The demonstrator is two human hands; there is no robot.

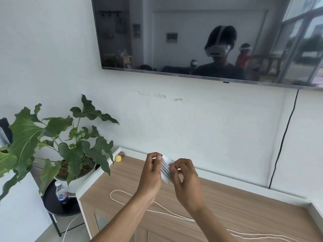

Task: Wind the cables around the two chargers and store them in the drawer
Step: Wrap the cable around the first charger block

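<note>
A white charger (166, 170) is held up above the wooden cabinet top (236, 203), with several turns of white cable around its body. My left hand (151, 173) grips its left side. My right hand (186, 179) pinches the right side, fingers on the wound cable. A loose white cable (122, 192) lies in a loop on the cabinet top and runs right toward the front edge. I see no second charger and no drawer.
A leafy potted plant (70, 151) stands left of the cabinet on a black side table (52, 205) with a cola bottle (62, 194). A small yellow object (118, 158) sits at the cabinet's back left corner. A wall-mounted TV (201, 37) hangs above, its black cord (283, 140) dropping at right.
</note>
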